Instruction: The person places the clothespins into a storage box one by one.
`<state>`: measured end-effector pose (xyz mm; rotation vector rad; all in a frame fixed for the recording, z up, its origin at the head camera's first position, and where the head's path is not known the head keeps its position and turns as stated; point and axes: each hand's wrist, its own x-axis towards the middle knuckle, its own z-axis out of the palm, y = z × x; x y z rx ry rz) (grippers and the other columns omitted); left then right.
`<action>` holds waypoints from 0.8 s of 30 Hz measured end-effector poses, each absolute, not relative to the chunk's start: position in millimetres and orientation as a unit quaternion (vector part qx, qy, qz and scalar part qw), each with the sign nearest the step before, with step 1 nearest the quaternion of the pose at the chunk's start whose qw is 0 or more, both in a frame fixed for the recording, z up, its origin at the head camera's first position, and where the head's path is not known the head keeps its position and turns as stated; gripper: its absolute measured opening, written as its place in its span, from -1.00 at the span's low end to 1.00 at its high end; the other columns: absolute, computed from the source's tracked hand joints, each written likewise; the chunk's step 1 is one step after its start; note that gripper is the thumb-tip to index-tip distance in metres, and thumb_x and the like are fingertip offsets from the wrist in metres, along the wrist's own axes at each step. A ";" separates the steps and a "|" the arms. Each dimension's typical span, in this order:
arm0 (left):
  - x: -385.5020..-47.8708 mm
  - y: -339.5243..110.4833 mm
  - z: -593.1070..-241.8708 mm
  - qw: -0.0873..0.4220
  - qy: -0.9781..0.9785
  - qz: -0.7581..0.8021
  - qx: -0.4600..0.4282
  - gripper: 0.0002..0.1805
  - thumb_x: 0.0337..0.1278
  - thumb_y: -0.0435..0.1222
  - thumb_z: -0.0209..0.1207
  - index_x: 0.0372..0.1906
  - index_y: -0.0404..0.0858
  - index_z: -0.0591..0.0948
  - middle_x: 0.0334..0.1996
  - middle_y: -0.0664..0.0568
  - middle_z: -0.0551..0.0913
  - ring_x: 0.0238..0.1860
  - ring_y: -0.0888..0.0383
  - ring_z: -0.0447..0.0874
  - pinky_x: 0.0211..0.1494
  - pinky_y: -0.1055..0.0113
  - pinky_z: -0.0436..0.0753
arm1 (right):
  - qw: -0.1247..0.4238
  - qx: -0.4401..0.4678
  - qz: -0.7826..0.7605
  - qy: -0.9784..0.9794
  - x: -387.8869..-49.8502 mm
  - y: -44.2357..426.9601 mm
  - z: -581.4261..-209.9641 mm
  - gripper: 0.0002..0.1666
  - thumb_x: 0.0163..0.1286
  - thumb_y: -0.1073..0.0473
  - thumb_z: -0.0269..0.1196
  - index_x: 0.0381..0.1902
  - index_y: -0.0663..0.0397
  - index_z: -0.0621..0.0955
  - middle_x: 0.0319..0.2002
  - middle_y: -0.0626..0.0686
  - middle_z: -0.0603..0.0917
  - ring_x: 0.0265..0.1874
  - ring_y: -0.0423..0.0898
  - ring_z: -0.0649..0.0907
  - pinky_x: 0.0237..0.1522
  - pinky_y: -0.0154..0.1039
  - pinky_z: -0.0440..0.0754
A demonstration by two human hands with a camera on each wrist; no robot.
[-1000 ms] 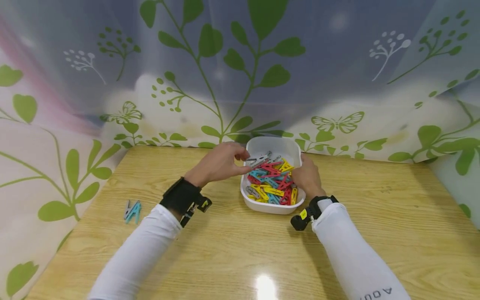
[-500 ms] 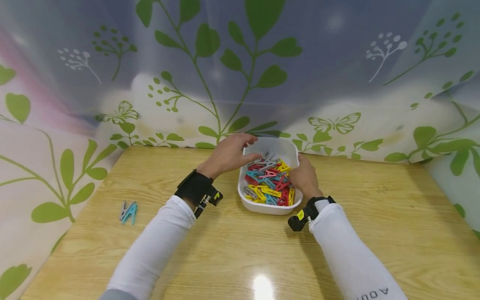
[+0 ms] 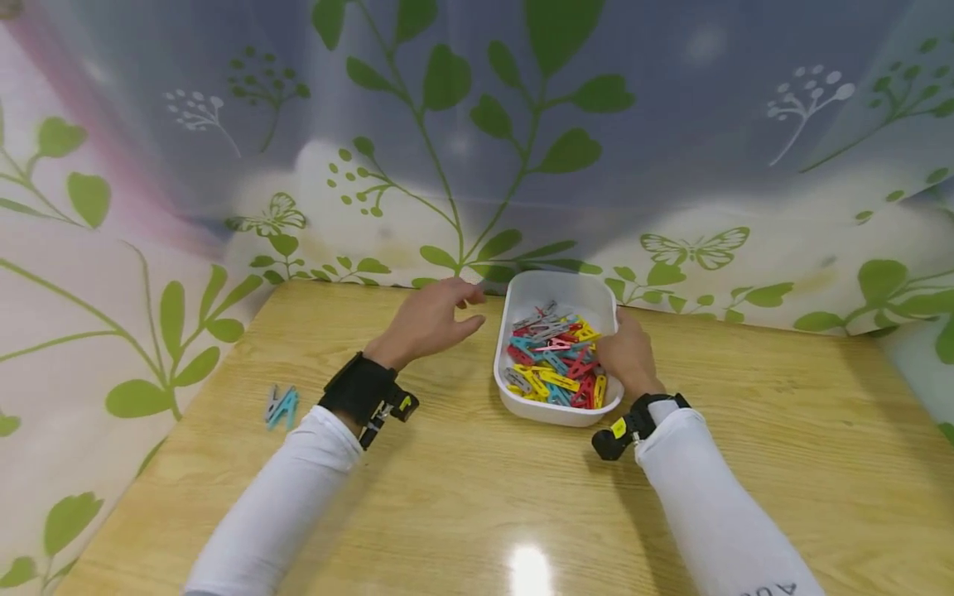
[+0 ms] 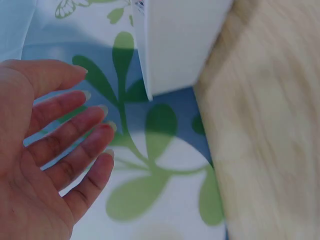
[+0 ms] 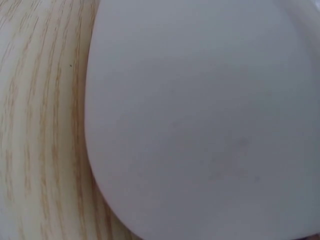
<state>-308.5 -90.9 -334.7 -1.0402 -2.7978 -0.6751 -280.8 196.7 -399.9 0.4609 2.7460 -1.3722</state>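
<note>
A white plastic basin (image 3: 561,411) stands on the wooden table near the back. In it lies a heap of clothespins (image 3: 555,364) in red, yellow, blue and grey. My right hand (image 3: 628,354) grips the basin's right rim, its fingertips partly hidden. To the left of the basin, my left hand (image 3: 431,321) hovers apart from it, fingers loosely spread and holding nothing. The left wrist view shows the palm of that hand and a corner of the basin (image 4: 182,45). Only the basin's outer wall (image 5: 200,120) fills the right wrist view.
A blue clothespin (image 3: 284,407) and a grey clothespin (image 3: 271,401) lie together on the table (image 3: 447,497) at the left, near my left forearm. A leaf-patterned curtain (image 3: 417,182) hangs right behind the basin.
My left hand has reached over the basin's left rim, then drawn back leftward away from it. Grey clothespins at the heap's back lie differently. My right hand keeps its hold on the rim.
</note>
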 end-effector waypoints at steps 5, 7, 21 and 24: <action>-296.6 -136.6 -344.3 0.037 -0.933 -0.224 -0.281 -0.70 0.26 -0.21 0.17 0.02 -0.24 0.61 -0.07 -0.07 0.62 -0.13 0.02 0.58 -0.11 0.16 0.53 | 0.018 0.153 -0.443 0.883 -282.0 198.5 -400.0 -0.23 0.24 0.38 0.01 0.44 0.24 0.14 0.20 0.36 0.42 0.07 0.22 0.47 0.11 0.15 0.41; -290.8 -162.7 -349.8 0.038 -0.941 -0.225 -0.250 -0.71 0.26 -0.23 0.17 0.01 -0.28 0.61 -0.11 -0.11 0.62 -0.18 0.00 0.58 -0.15 0.13 0.53 | 0.019 0.151 -0.441 0.885 -282.3 198.1 -400.4 -0.23 0.24 0.38 0.01 0.44 0.24 0.15 0.18 0.36 0.44 0.06 0.22 0.48 0.10 0.14 0.41; -250.0 -302.7 -378.2 -0.068 -0.978 -0.197 -0.005 -0.43 0.25 -0.02 0.13 0.04 -0.48 0.49 -0.11 -0.36 0.55 -0.21 -0.19 0.55 -0.23 0.03 0.49 | 0.013 0.145 -0.433 0.889 -281.2 197.9 -399.6 -0.22 0.21 0.40 -0.03 0.44 0.28 0.14 0.17 0.38 0.43 0.05 0.22 0.48 0.10 0.13 0.42; -245.6 -311.8 -382.6 -0.090 -0.978 -0.189 0.008 -0.37 0.23 0.05 0.13 0.01 -0.49 0.51 -0.14 -0.34 0.57 -0.26 -0.17 0.56 -0.27 0.04 0.49 | 0.017 0.147 -0.432 0.889 -282.3 196.7 -400.5 -0.22 0.22 0.40 -0.02 0.44 0.28 0.13 0.19 0.38 0.42 0.09 0.23 0.47 0.14 0.15 0.39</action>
